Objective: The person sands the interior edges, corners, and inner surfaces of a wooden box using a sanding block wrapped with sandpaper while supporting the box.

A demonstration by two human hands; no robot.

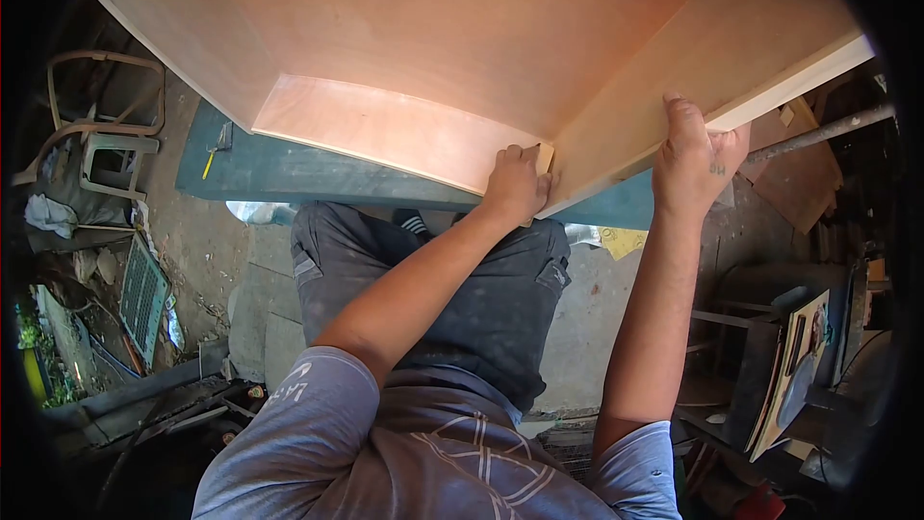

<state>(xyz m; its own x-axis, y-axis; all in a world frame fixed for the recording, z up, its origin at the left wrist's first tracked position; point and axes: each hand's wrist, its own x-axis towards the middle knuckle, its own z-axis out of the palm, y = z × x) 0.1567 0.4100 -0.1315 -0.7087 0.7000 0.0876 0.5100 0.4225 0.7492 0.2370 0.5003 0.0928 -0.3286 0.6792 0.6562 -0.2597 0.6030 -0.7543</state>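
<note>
Printed matter: white characters mark the left grey sleeve, not legible in full; white line graphics cover the grey shirt front. Small dark marks on the right wrist cannot be read.

Surface: a large, open, pale wooden box lies on a blue-green flat work surface, its near right corner between the person's hands. A yellow-handled tool lies on that surface, left of the box.

Left hand: fingers close together, clamped on a small pale wooden block at the box's near right corner. Right hand: clamped on the rim of the right panel, thumb on the inner face; the other fingers are mostly hidden.

Room: grey concrete floor; at left, a pale plastic stool and a green lattice panel; at right, stacked boards.
</note>
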